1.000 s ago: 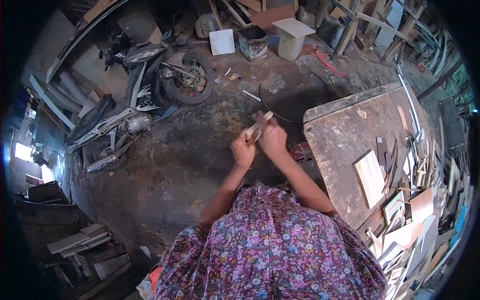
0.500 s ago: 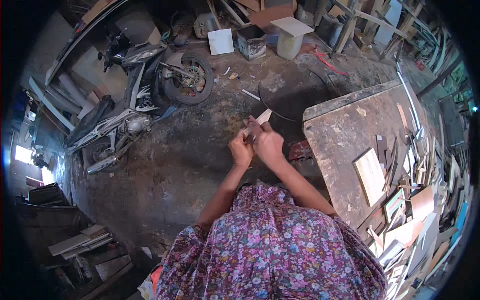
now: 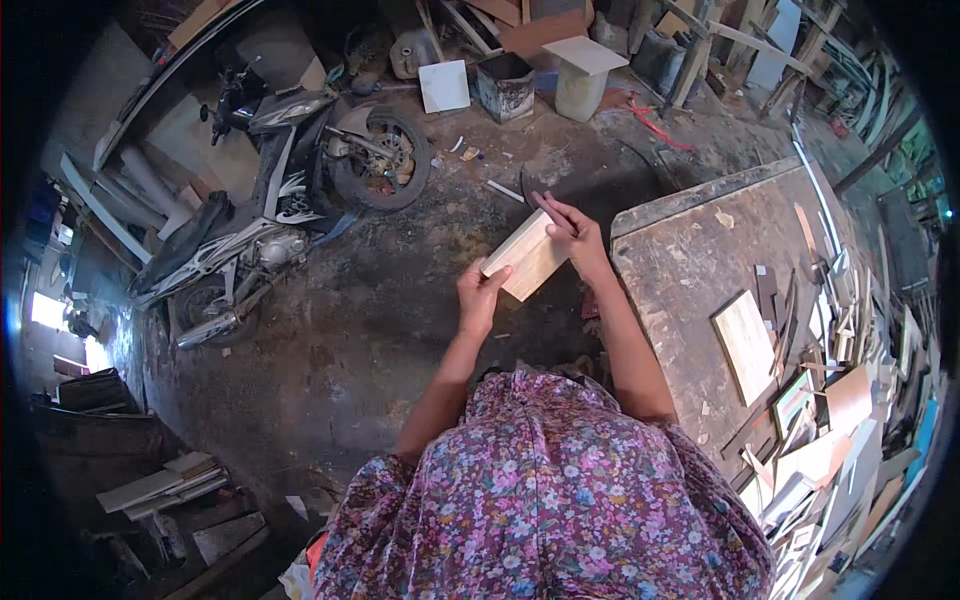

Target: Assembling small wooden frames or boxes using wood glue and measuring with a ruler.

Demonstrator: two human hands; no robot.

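A pale wooden board (image 3: 527,257), short and thick, is held tilted in front of my body. My left hand (image 3: 478,296) is closed on its lower left end, thumb on the broad face. At the upper right end, my right hand (image 3: 582,240) has its fingers round a thin dark brown flat piece (image 3: 551,212), which lies against the board's edge. The exact kind of this piece is too small to make out. Part of the board's far end is hidden behind the right hand.
To the right stands a worn wooden table (image 3: 665,270), bearing another pale board (image 3: 744,347) and a heap of offcuts (image 3: 815,460). A motorcycle (image 3: 275,200) is parked at the left. Buckets (image 3: 580,92) stand at the back; stacked planks (image 3: 165,488) lie lower left.
The board has turned so its broad face shows. My hands, close together before, are now apart, the right one having moved up and to the right along the board.
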